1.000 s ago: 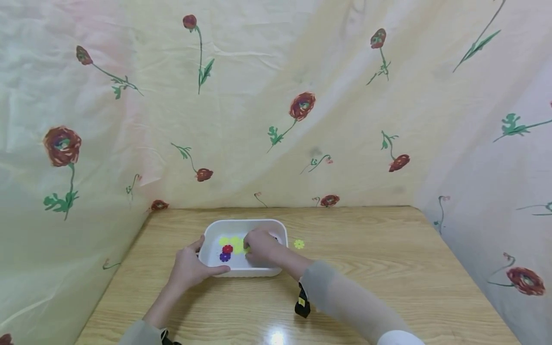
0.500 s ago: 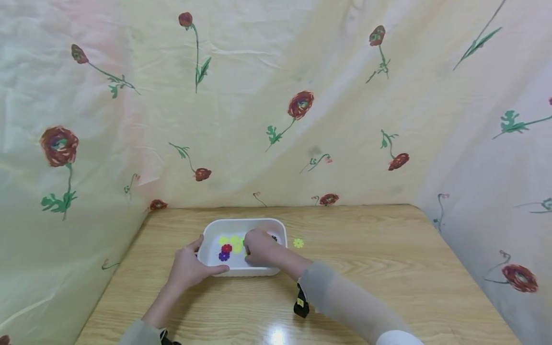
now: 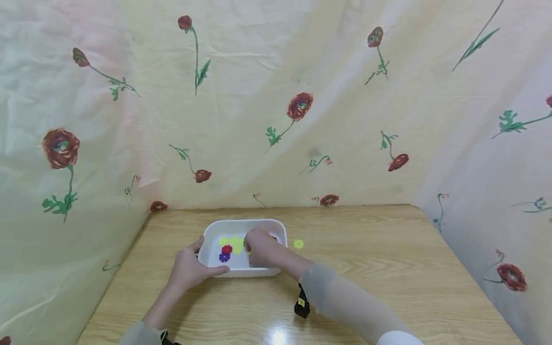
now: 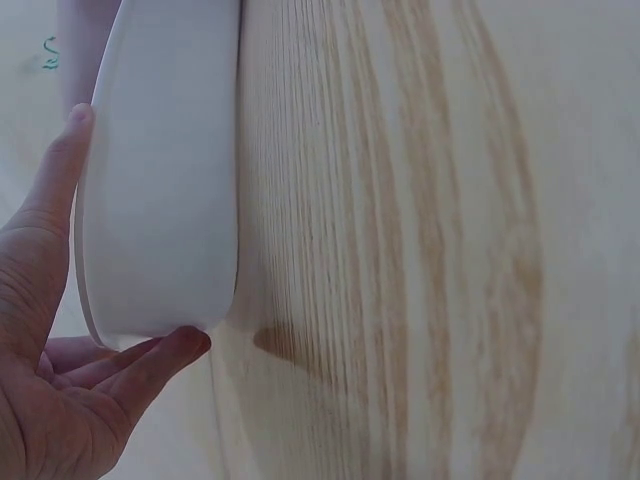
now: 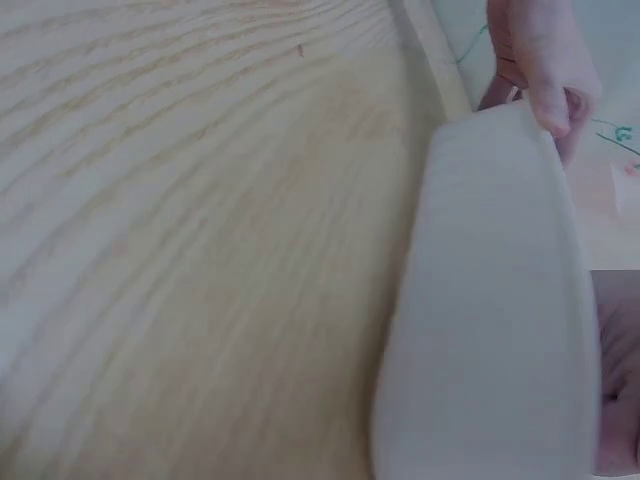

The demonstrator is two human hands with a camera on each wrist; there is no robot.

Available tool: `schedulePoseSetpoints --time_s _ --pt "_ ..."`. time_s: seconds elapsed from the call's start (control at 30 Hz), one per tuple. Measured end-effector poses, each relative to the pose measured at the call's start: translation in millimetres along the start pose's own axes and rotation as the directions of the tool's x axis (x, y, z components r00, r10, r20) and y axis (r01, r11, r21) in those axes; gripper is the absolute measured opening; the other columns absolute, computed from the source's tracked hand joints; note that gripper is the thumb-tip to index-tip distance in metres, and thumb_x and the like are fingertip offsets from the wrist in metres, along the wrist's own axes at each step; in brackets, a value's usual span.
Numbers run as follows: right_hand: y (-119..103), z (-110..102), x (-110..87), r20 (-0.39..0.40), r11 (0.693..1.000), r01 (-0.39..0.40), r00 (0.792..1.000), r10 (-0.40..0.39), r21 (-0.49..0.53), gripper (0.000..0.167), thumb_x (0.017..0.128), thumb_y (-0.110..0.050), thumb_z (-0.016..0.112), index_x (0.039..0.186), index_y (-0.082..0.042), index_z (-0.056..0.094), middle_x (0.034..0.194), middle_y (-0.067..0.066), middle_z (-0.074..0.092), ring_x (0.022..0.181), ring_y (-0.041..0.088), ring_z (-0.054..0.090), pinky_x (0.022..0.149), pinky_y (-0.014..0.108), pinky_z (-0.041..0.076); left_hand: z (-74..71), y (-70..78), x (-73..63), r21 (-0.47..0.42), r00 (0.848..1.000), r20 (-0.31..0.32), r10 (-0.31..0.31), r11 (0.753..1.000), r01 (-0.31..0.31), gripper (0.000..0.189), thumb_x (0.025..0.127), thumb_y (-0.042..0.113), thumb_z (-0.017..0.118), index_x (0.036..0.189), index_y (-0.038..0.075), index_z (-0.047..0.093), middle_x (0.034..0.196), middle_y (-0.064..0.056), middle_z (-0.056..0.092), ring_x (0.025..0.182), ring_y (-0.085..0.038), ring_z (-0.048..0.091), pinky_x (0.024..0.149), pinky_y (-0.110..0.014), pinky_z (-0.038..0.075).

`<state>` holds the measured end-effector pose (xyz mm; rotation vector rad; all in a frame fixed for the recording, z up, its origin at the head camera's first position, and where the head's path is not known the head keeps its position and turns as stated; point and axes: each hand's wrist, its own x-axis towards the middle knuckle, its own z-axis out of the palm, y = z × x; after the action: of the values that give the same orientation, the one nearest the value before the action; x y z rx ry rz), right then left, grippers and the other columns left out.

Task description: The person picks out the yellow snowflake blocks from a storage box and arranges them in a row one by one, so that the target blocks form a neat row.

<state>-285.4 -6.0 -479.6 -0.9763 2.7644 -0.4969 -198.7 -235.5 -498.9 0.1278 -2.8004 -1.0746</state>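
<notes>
A shallow white plastic tray [image 3: 241, 273] stands on the table and holds small flower-shaped plastic discs. My left hand [image 3: 188, 266] grips its left end, thumb along the front rim and fingers round the corner [image 4: 70, 370]. My right hand [image 3: 261, 247] reaches down inside the tray's right half with bent fingers. What its fingertips touch or pinch is hidden, also behind the tray wall in the right wrist view. Left of it lie several yellow discs [image 3: 235, 245], a red disc [image 3: 226, 249] and a purple disc [image 3: 224, 257]. A dark disc [image 3: 274, 237] shows partly behind the right hand.
One yellow flower disc [image 3: 299, 244] lies on the wooden table [image 3: 371, 268], just right of the tray. A flower-printed cloth [image 3: 241, 120] hangs behind the table and along both sides. A black wrist camera [image 3: 302, 306] hangs under the right forearm.
The right hand has made only small finger movements within the tray. The left hand and the tray stay in place.
</notes>
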Motion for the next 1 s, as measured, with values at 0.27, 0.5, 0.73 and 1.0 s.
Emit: schedulePoseSetpoints --time_s 0.27,0.5,0.73,1.0 --pt "16.1 -37.5 -2.2 -0.093 0.997 0.077 0.993 -0.077 -0.003 0.013 0.081 -0.010 0.087 0.088 -0.009 0.076 0.093 0.002 0.077 0.082 0.012 0.062 0.078 0.027 0.056 -1.0 1.0 -0.5 -0.001 1.000 0.010 -0.017 1.000 0.018 0.127 0.066 0.056 0.099 0.156 -0.011 0.041 0.147 -0.036 0.058 0.130 -0.043 0.066 0.109 -0.056 0.057" --pt "24.8 -70.7 -12.7 -0.170 0.994 0.097 0.982 -0.086 0.056 0.013 0.082 -0.005 0.085 0.093 -0.003 0.078 0.098 0.010 0.078 0.075 0.013 0.062 0.072 0.027 0.058 -3.5 0.7 -3.2 0.004 0.999 0.015 -0.035 0.999 0.034 0.128 0.066 0.057 0.099 0.157 -0.011 0.039 0.150 -0.036 0.055 0.135 -0.047 0.062 0.112 -0.058 0.053" --pt "49.4 -91.8 -24.3 -0.215 0.998 0.048 0.976 -0.036 0.049 0.015 0.082 -0.006 0.086 0.093 -0.005 0.076 0.097 0.010 0.077 0.086 0.021 0.067 0.082 0.033 0.061 -2.8 1.8 -2.0 0.012 0.999 0.021 -0.028 1.000 0.028 0.129 0.066 0.058 0.099 0.157 -0.011 0.039 0.150 -0.036 0.055 0.136 -0.047 0.062 0.112 -0.059 0.052" --pt "81.3 -100.8 -39.8 -0.267 1.000 0.020 0.964 -0.013 0.023 0.012 0.079 -0.004 0.082 0.090 -0.004 0.077 0.094 0.012 0.077 0.083 0.019 0.066 0.078 0.033 0.061 0.1 2.5 -1.9 0.010 0.999 0.028 -0.023 1.000 0.023 0.129 0.065 0.058 0.099 0.157 -0.011 0.039 0.150 -0.036 0.054 0.137 -0.048 0.060 0.113 -0.059 0.052"
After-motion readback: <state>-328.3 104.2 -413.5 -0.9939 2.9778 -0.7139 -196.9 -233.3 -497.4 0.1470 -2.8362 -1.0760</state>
